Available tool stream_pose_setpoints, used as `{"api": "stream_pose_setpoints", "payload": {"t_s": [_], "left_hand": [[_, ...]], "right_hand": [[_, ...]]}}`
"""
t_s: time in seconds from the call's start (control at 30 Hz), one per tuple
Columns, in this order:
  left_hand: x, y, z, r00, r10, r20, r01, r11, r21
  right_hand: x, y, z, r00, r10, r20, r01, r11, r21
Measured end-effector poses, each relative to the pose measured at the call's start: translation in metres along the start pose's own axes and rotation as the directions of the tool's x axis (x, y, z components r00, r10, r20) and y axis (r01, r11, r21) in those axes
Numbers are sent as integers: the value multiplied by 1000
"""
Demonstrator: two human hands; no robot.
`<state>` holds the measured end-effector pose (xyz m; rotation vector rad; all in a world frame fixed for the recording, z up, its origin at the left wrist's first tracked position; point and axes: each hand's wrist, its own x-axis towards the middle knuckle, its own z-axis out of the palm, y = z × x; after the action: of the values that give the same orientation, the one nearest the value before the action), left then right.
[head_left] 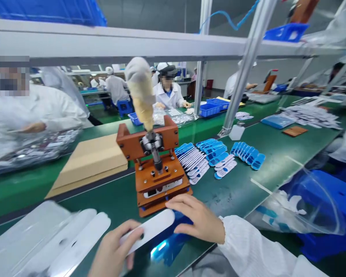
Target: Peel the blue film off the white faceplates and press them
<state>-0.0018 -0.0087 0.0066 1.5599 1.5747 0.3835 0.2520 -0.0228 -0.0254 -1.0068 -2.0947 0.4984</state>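
Observation:
My left hand (113,250) pinches the near end of a long white plastic piece (151,229), thumb on top. My right hand (200,217) lies over the far end of the same piece, fingers curled over its edge, right in front of the base of an orange-brown press jig (158,179). Under the white piece lies a blue glossy piece (168,244). The jig's lever handle (140,92), wrapped in pale tape, stands upright above it.
Rows of blue and white flat parts (216,156) lie on the green bench right of the jig. Clear film sheets (46,242) lie at left, a cardboard box (90,161) behind. A blue bin with a plastic bag (314,207) sits at right. People in white coats work around.

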Motion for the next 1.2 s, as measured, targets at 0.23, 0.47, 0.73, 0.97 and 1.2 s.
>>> {"api": "stream_pose_setpoints", "payload": {"t_s": [0.23,0.47,0.73,0.97,1.2], "left_hand": [[5,28,23,991,6,131,32,959,-283],[0,13,15,990,-49,135,118,812,-571],[-4,3,25,995,-98,5,84,829,-553],[-17,-49,-11,955,-240,-171,122,849,-513],[-34,-113,-34,749,-367,-552,385,919,-89]], "right_hand": [[-1,2,-3,989,142,45,-145,988,59],[-7,9,-8,998,38,-47,-44,989,-138],[-7,3,-6,1000,2,-26,-6,989,-150],[-6,39,-23,983,144,-114,-160,975,-151],[23,69,-24,969,229,-89,-241,956,-167]]}}
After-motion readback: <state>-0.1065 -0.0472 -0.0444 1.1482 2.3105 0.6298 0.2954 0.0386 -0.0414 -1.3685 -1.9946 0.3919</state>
